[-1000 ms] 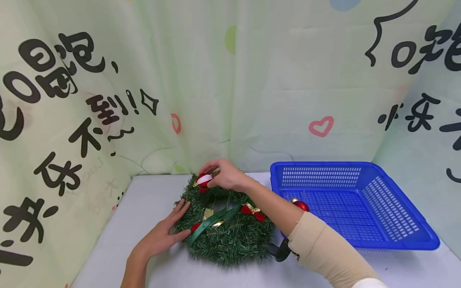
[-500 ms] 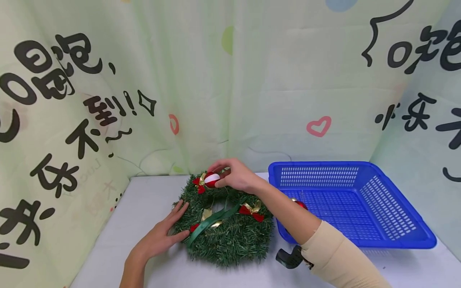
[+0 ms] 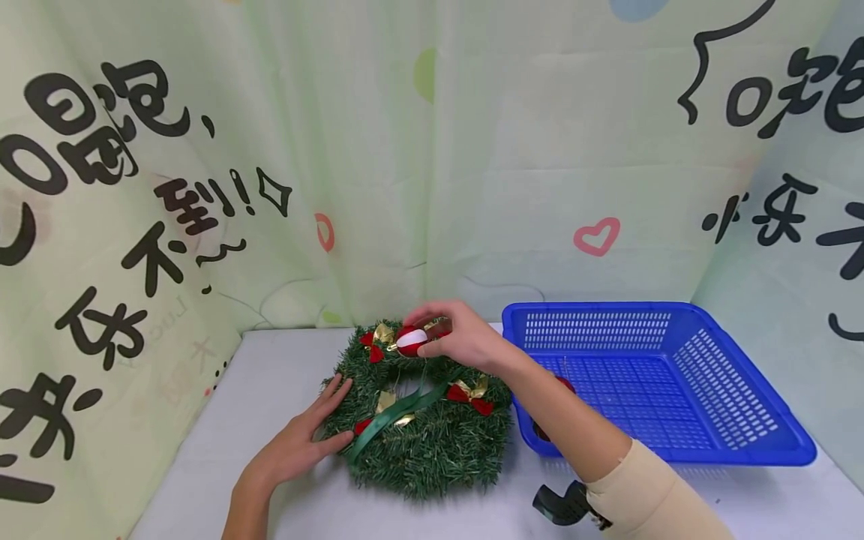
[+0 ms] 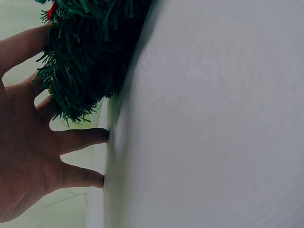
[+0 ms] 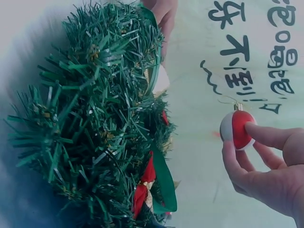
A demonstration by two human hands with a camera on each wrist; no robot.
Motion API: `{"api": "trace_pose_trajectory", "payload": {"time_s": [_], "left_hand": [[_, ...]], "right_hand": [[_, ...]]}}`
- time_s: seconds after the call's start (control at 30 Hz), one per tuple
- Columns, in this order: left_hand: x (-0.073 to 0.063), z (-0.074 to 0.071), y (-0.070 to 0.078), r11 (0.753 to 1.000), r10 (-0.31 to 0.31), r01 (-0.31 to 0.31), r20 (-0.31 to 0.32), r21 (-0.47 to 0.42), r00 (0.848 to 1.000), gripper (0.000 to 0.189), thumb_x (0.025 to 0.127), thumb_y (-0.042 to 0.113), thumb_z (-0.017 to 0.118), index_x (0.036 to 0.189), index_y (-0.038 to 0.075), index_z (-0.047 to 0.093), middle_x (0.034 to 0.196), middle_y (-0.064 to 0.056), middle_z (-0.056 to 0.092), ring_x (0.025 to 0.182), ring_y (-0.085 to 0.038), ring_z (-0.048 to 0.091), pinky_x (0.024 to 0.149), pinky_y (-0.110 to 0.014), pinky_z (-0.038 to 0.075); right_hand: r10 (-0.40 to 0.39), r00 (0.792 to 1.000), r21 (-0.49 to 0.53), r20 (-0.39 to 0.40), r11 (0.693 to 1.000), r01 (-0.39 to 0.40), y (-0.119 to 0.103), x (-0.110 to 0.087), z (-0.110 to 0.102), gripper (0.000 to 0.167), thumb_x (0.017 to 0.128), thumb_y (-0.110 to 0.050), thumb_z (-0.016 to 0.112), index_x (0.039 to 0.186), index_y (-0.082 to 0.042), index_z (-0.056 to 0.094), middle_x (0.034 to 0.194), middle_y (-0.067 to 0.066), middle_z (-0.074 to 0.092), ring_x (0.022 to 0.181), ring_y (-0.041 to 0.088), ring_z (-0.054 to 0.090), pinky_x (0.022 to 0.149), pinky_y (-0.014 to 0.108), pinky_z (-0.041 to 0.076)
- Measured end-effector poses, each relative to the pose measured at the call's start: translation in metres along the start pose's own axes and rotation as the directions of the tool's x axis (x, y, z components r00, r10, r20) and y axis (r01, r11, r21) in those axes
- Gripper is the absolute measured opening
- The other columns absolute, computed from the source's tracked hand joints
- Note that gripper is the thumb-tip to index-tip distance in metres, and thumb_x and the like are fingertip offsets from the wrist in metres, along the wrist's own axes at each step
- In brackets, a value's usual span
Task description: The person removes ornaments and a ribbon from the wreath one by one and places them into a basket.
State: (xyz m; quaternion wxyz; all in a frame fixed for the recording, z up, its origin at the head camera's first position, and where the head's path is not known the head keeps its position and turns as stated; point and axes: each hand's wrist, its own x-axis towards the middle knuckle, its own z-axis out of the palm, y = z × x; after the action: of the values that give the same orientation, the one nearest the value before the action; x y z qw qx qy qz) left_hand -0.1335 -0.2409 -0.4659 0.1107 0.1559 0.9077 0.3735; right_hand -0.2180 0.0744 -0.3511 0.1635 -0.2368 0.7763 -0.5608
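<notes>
A green artificial wreath (image 3: 432,461) lies on the table, with red-and-gold bows (image 3: 470,395) and a green ribbon (image 3: 390,414) across it. My left hand (image 3: 297,444) rests at its left edge with fingers spread; in the left wrist view, some fingers (image 4: 83,138) touch the tabletop beside the greenery. Between thumb and fingertips, my right hand (image 3: 459,336) pinches a red-and-white Christmas bauble (image 5: 238,130) with a gold cap. In the head view the bauble (image 3: 410,341) is above the far part of the wreath, right of the far bow (image 3: 376,345).
To the right stands a blue plastic basket (image 3: 601,309) with perforated sides. Something red (image 3: 565,384) inside it is mostly hidden by the right forearm. A black curved piece (image 3: 562,504) sits by the right sleeve. Printed curtains enclose the back and sides.
My right hand has moved right with the bauble, away from the far bow, which is now uncovered. My left hand has stayed at the wreath's left edge.
</notes>
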Motion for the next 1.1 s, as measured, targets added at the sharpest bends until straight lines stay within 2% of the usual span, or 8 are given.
{"api": "trace_pose_trajectory", "payload": {"time_s": [0.4,0.53,0.63,0.73,0.97,1.1], "left_hand": [[0.0,0.0,0.0,1.0,-0.006,0.006,0.007,-0.007,1.0,0.083,0.103,0.047,0.063,0.169,0.03,0.016,0.177,0.001,0.003,0.159,-0.044,0.015,0.118,-0.075,0.024],[-0.001,-0.002,0.002,1.0,-0.004,0.004,0.011,-0.012,1.0,0.082,0.103,0.047,0.062,0.169,0.029,0.016,0.177,0.0,0.002,0.159,-0.045,0.014,0.118,-0.076,0.023],[-0.001,-0.003,0.003,1.0,-0.001,0.002,0.011,-0.016,1.0,0.081,0.104,0.046,0.062,0.169,0.028,0.017,0.177,-0.002,0.002,0.159,-0.046,0.013,0.117,-0.077,0.023],[-0.002,-0.003,0.003,1.0,-0.002,0.002,0.01,-0.021,1.0,0.081,0.104,0.045,0.062,0.169,0.028,0.018,0.177,-0.002,0.002,0.159,-0.046,0.013,0.117,-0.076,0.023],[-0.001,-0.001,0.002,1.0,-0.009,0.009,0.006,-0.009,1.0,0.082,0.103,0.047,0.062,0.169,0.029,0.017,0.177,0.0,0.002,0.158,-0.046,0.015,0.117,-0.076,0.024],[-0.001,-0.001,0.003,1.0,-0.009,0.009,0.008,-0.011,1.0,0.082,0.104,0.046,0.062,0.169,0.028,0.016,0.177,-0.001,0.002,0.158,-0.045,0.015,0.117,-0.076,0.024]], "right_hand": [[0.007,0.997,-0.05,-0.073,0.999,-0.011,0.009,-0.026,-0.005,0.043,0.09,0.0,0.077,0.13,-0.013,0.071,0.132,0.011,0.067,0.112,0.028,0.068,0.078,0.035,0.057],[0.005,0.994,-0.056,-0.105,0.998,-0.011,0.013,-0.035,-0.009,0.043,0.09,-0.002,0.077,0.131,-0.012,0.071,0.134,0.01,0.067,0.114,0.031,0.066,0.077,0.035,0.055],[0.0,0.993,-0.046,-0.12,0.999,-0.005,0.017,-0.041,-0.011,0.043,0.09,-0.002,0.077,0.132,-0.008,0.069,0.135,0.012,0.067,0.114,0.031,0.066,0.079,0.039,0.057],[0.003,0.991,-0.049,-0.137,0.999,-0.01,0.021,-0.048,-0.013,0.043,0.09,-0.004,0.077,0.132,-0.01,0.07,0.132,0.011,0.068,0.113,0.03,0.067,0.083,0.044,0.057],[0.023,0.983,-0.038,-0.18,0.999,-0.03,0.028,-0.068,-0.019,0.039,0.093,-0.006,0.077,0.13,-0.016,0.071,0.137,0.007,0.063,0.12,0.029,0.065,0.088,0.038,0.06],[0.032,0.977,-0.033,-0.211,0.999,-0.04,0.031,-0.081,-0.024,0.038,0.093,-0.009,0.077,0.13,-0.016,0.07,0.135,0.009,0.064,0.12,0.029,0.065,0.089,0.04,0.06]]}}
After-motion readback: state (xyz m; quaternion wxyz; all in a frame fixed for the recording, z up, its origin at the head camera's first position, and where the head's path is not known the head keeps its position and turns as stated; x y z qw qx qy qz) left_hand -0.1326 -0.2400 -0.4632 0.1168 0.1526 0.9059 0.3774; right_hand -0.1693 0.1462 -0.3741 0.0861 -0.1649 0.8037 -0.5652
